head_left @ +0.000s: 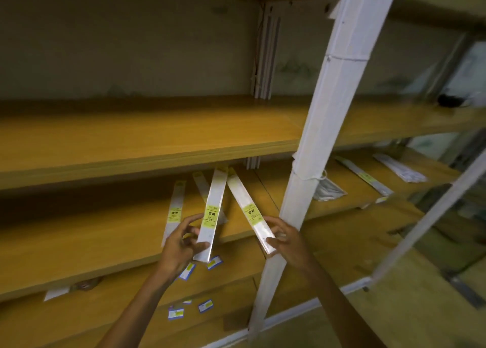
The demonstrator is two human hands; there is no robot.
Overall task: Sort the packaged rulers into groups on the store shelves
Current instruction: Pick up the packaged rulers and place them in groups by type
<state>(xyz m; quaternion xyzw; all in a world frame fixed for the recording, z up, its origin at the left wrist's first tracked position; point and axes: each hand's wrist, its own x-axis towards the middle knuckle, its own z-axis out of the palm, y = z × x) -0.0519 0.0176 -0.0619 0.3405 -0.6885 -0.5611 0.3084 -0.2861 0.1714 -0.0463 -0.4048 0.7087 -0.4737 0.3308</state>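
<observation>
My left hand (181,238) grips one long, flat, glossy-wrapped ruler (211,213), my right hand (282,238) another ruler pack (249,211), both above the smooth wooden shelf (79,242).

Two bare forearms, no sleeves, left hand (181,245), right hand (285,238)

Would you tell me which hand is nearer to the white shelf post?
Right. The right hand holds a packaged ruler right beside the white shelf post; the left hand grips another ruler farther left.
</observation>
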